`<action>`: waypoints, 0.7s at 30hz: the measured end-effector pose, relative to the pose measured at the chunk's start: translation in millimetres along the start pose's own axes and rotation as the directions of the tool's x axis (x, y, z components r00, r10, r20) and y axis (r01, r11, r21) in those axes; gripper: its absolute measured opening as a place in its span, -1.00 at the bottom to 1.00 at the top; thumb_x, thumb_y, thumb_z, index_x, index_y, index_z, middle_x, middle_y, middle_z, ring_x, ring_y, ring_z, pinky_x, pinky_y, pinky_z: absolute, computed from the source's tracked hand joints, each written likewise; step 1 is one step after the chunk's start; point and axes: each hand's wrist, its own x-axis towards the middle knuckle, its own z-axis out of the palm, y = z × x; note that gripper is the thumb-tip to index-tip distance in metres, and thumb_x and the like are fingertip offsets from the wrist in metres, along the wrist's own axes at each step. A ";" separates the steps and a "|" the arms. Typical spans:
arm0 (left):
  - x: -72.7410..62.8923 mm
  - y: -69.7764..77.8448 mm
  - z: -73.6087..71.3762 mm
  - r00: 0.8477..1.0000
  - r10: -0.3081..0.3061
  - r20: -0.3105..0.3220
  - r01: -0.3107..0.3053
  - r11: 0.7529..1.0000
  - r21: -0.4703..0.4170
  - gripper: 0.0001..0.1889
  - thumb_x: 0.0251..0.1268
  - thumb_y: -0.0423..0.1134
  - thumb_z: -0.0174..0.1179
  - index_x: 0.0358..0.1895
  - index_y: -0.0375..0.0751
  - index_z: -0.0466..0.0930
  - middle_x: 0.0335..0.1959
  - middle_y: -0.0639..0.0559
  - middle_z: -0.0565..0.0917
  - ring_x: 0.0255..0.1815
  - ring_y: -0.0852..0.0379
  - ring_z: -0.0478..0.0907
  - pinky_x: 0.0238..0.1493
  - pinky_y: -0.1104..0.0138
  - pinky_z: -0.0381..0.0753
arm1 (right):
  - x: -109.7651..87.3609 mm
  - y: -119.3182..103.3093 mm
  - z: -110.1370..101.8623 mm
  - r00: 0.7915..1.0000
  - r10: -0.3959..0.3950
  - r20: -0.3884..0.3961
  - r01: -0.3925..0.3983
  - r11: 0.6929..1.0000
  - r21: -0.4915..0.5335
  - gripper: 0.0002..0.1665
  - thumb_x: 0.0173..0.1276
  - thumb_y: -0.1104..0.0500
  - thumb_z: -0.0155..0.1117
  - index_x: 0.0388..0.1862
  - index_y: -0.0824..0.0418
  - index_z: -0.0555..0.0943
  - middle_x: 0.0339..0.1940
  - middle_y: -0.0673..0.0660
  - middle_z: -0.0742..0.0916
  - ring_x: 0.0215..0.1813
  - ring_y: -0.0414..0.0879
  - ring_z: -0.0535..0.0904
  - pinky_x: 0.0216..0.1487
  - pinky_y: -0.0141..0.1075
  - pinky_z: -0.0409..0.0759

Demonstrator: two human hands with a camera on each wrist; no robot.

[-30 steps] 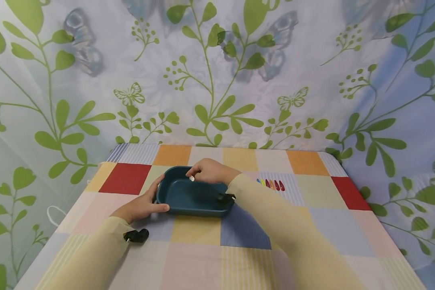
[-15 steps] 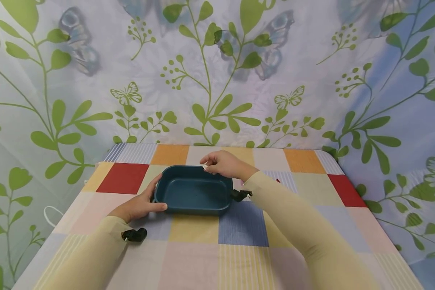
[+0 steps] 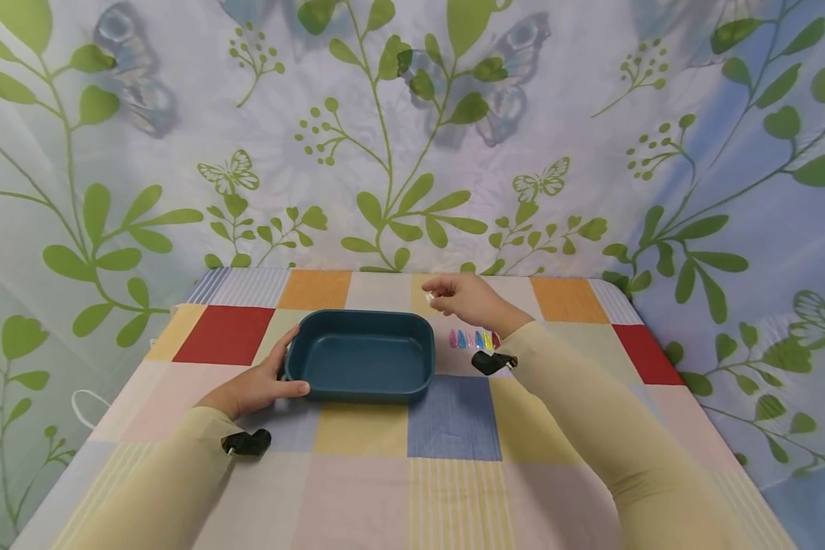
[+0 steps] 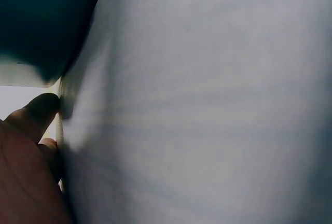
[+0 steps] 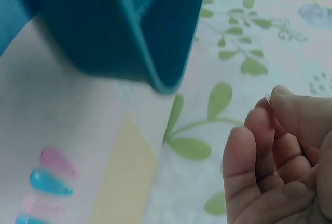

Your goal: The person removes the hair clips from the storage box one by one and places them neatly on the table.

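A dark blue-green rectangular dish (image 3: 360,396) with rounded corners stands on the table, its visible inside bare. My left hand (image 3: 250,388) holds its left end, thumb by the near corner and fingers along the side. Beyond the dish's far right corner, my right hand (image 3: 477,299) is raised and pinches a small white piece (image 3: 429,296) between thumb and forefinger. Only a thin pale edge of that piece (image 5: 268,99) shows in the right wrist view. Below the right hand lies a row of colourful teardrop-shaped hair clips (image 3: 470,339), partly hidden by the wrist.
A patchwork cloth (image 3: 357,489) covers the table. Behind it hangs a leaf-and-butterfly curtain (image 3: 406,153). Each wrist wears a small black camera, such as the left wrist camera (image 3: 247,443). A white cord (image 3: 82,405) loops at the table's left edge.
My right hand has moved right from over the dish to past its far right corner, still pinching the white piece. More hair clips show now. The left hand keeps its hold.
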 end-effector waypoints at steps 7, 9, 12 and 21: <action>-0.2 0.3 -0.2 1.000 0.005 0.003 -0.005 1.000 0.013 0.29 0.22 0.20 0.41 0.71 0.35 -0.52 0.69 -0.38 -0.09 0.62 -0.48 -0.02 0.44 -0.38 0.39 | -19.2 32.1 -25.1 0.992 0.098 -0.083 -0.099 0.995 -0.010 -0.49 0.62 0.06 0.23 0.49 0.04 0.56 0.32 0.17 0.70 0.16 0.18 0.71 0.18 0.07 0.71; 0.1 0.2 -0.1 1.000 0.003 0.004 -0.003 1.000 0.012 0.29 0.22 0.20 0.41 0.71 0.35 -0.52 0.69 -0.38 -0.10 0.62 -0.48 -0.03 0.43 -0.37 0.40 | -27.3 40.3 -31.7 0.987 0.122 -0.104 -0.125 0.992 -0.022 -0.48 0.63 0.07 0.21 0.50 0.05 0.55 0.34 0.21 0.69 0.15 0.21 0.71 0.15 0.05 0.71; 0.6 0.1 0.0 1.000 -0.008 0.005 0.008 1.000 0.016 0.30 0.21 0.21 0.41 0.71 0.35 -0.52 0.70 -0.37 -0.11 0.62 -0.48 -0.04 0.41 -0.35 0.44 | -39.2 55.7 -39.9 0.979 0.151 -0.137 -0.158 0.987 -0.041 -0.49 0.64 0.09 0.19 0.50 0.09 0.55 0.36 0.26 0.67 0.09 0.20 0.70 0.07 0.00 0.71; -0.9 2.4 1.4 1.000 -0.015 0.006 0.014 1.000 0.021 0.30 0.21 0.22 0.41 0.71 0.33 -0.53 0.68 -0.40 -0.09 0.60 -0.48 -0.02 0.40 -0.34 0.46 | -72.2 102.3 -56.4 0.960 0.209 -0.185 -0.223 0.973 -0.055 -0.48 0.64 0.16 0.17 0.49 0.26 0.52 0.44 0.36 0.61 0.29 0.24 0.63 0.16 -0.04 0.71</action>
